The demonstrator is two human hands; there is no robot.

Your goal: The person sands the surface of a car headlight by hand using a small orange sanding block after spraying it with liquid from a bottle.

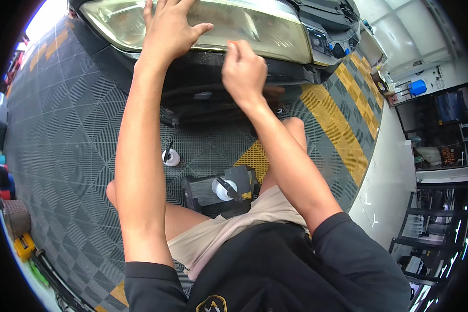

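Observation:
The car headlight (283, 39), its lens yellowed and hazy, spans the top of the view in a dark bumper (197, 78). My left hand (167, 31) lies over the lens with its thumb stretched to the right; the fingertips run out at the top edge. Just below the lens's lower edge, my right hand (244, 75) is closed, its fingers bent and slightly smeared by motion. A small orange piece (236, 43) shows at those fingertips; its kind is too little visible to name.
Between my legs stands a white spray bottle (224, 190) on a dark grey case (203, 193). Another white bottle (170, 157) with a black top is on the grey and yellow tile floor (83, 151). Black shelving (434, 229) lines the right side; a basket (16, 217) stands far left.

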